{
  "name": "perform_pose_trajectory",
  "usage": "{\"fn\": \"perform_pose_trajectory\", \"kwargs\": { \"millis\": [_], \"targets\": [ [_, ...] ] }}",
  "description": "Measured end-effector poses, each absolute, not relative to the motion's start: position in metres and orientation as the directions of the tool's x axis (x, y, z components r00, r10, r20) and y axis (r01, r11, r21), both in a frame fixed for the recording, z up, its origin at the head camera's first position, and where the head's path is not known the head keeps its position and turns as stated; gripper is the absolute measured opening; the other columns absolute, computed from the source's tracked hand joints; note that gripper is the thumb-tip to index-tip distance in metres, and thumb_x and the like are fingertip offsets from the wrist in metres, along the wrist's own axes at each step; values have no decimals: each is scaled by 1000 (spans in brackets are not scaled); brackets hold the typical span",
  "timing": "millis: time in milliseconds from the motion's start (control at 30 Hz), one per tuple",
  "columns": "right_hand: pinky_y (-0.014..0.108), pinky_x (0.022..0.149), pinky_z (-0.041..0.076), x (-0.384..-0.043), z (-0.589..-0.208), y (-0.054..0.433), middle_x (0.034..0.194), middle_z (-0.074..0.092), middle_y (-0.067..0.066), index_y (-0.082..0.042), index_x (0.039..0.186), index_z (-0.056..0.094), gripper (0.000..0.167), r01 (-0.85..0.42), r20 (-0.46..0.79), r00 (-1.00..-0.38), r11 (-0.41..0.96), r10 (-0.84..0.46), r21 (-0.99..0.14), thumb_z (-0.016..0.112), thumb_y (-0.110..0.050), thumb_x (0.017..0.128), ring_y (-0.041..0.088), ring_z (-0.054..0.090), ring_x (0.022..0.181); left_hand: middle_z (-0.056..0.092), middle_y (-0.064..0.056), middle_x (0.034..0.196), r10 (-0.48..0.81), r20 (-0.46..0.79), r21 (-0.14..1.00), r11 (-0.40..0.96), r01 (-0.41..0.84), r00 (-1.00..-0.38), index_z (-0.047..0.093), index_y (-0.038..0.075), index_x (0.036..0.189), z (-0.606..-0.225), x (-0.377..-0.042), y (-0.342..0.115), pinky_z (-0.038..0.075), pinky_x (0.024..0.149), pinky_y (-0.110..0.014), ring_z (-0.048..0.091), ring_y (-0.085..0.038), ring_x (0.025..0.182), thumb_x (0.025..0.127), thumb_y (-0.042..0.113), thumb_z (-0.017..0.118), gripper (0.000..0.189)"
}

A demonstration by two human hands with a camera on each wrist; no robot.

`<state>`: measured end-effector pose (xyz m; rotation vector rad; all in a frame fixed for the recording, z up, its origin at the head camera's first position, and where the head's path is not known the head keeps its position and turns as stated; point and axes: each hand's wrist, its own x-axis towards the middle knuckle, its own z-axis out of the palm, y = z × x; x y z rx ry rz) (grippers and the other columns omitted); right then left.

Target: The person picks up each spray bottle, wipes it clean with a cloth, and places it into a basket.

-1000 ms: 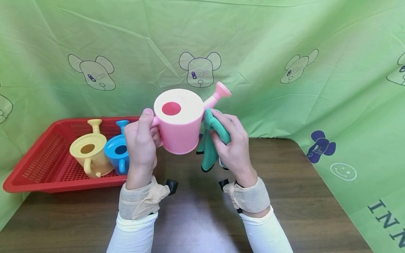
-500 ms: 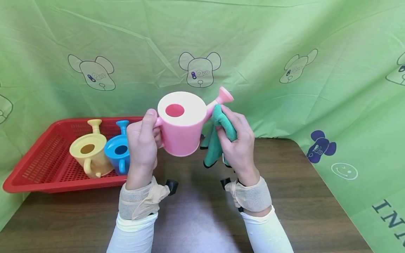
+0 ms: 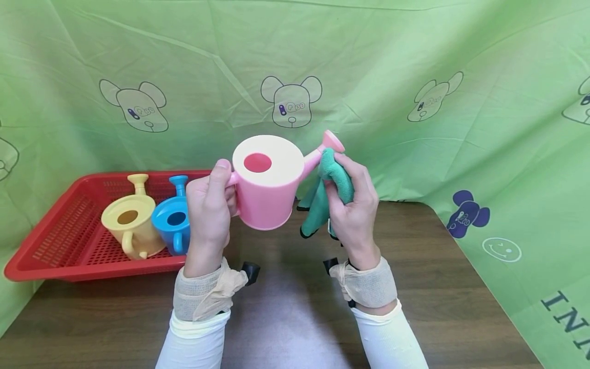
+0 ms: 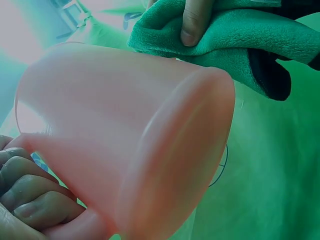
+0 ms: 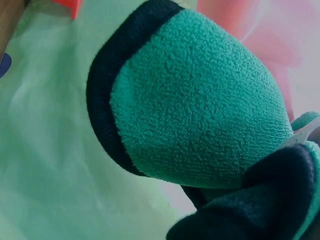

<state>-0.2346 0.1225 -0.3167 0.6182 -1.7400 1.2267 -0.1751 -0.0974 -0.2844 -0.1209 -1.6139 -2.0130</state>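
Note:
My left hand (image 3: 209, 218) grips the handle of a pink toy watering can (image 3: 267, 202), holding it upright above the table with its spout to the right. In the left wrist view the fingers (image 4: 37, 192) curl around that handle under the can's tilted-looking body (image 4: 110, 110). My right hand (image 3: 357, 210) pinches a folded green cloth (image 3: 338, 177) with dark edging against the can's spout, just below the sprinkler head. Loose folds of cloth hang beneath the hand. Close up in the right wrist view, the cloth (image 5: 195, 105) hides most of the can and the fingertips.
A red plastic basket (image 3: 55, 251) stands at the left of the wooden table (image 3: 286, 307). Inside it are a yellow watering can (image 3: 138, 225) and a blue watering can (image 3: 170, 218). A green printed curtain (image 3: 369, 61) hangs behind and along the right side.
The right hand has slid the cloth up along the spout, from near the can's body toward the sprinkler head. The can and left hand have shifted slightly right and down.

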Motion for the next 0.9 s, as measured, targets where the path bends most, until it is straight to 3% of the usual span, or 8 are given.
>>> {"fn": "perform_pose_trajectory", "kwargs": {
  "millis": [233,900],
  "targets": [
    [34,103,51,-237,-316,124,117,72,19,-6,126,70,31,-814,890,-436,365,131,-452,72,-1,95,28,68,112,38,3,49,-370,418,865,-117,488,-830,41,13,57,-283,-174,-98,26,44,-21,29,-12,43,106,24,56,53],
    [36,105,51,-239,-311,129,119,72,20,-3,126,70,31,-819,896,-405,364,182,-444,73,-1,95,27,67,116,40,3,49,-381,431,871,-62,488,-818,42,9,56,-282,-174,-99,30,45,-22,33,-12,45,105,23,58,53]
  ]
}}
